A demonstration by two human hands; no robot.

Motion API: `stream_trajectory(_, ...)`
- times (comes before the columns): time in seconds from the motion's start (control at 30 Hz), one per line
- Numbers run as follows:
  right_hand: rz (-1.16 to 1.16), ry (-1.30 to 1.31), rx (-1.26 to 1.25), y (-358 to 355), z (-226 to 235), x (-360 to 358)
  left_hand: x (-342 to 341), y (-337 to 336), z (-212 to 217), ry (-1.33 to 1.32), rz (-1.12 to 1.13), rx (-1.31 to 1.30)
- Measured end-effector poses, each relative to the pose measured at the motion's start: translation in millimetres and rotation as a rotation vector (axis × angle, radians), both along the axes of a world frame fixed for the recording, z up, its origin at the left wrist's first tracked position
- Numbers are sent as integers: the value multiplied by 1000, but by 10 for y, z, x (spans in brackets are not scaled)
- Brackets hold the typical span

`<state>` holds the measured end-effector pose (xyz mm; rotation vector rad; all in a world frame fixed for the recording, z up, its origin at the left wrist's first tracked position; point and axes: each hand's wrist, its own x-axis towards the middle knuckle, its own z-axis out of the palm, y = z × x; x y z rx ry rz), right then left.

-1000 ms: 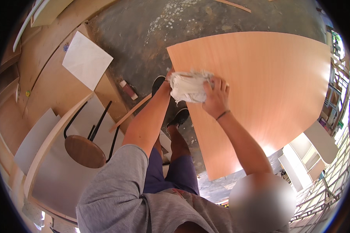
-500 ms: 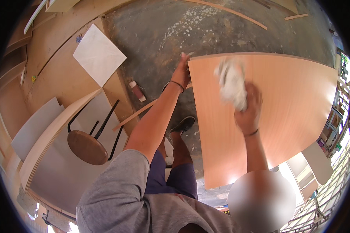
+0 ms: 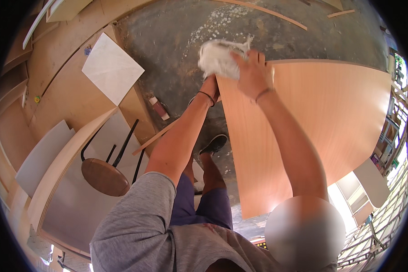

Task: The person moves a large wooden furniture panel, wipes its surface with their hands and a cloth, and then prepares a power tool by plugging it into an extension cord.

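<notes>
A large wood-grain panel (image 3: pixel 299 131) stretches across the right side of the view. My right hand (image 3: pixel 255 75) grips a crumpled white cloth (image 3: pixel 218 58), blurred by motion, over the panel's far left corner. The cloth hangs partly past that corner, above the floor. My left hand (image 3: pixel 209 86) is at the same corner, against the panel's left edge; the cloth covers its fingers, so whether they are closed is hidden.
At left, a stool with a round brown seat (image 3: pixel 105 177) lies against a pale board. Beyond it are a white square board (image 3: pixel 113 69) and a small brown-and-white block (image 3: pixel 159 109). A thin wood strip (image 3: pixel 155 137) runs beneath my left arm. My shoe (image 3: pixel 214 144) is on the concrete floor.
My right hand has swept the cloth leftward and away from me, from the panel's middle to its far left corner. My left hand stays at the corner, now partly covered.
</notes>
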<state>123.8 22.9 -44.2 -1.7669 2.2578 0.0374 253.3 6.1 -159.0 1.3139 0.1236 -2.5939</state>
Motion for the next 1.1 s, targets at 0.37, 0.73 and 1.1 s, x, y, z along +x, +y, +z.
stream_trajectory(0.37,-464,-230,42,2064,468,702,-5,-66,-97,-64,-36,-138)
stream_trajectory(0.73,-612,97,-60,1243,-17,-823,212,-193,-199,-83,-196,-348)
stream_trajectory(1.1,-448,-106,-115,1372,216,-233,107,-304,148,-112,-365,-174)
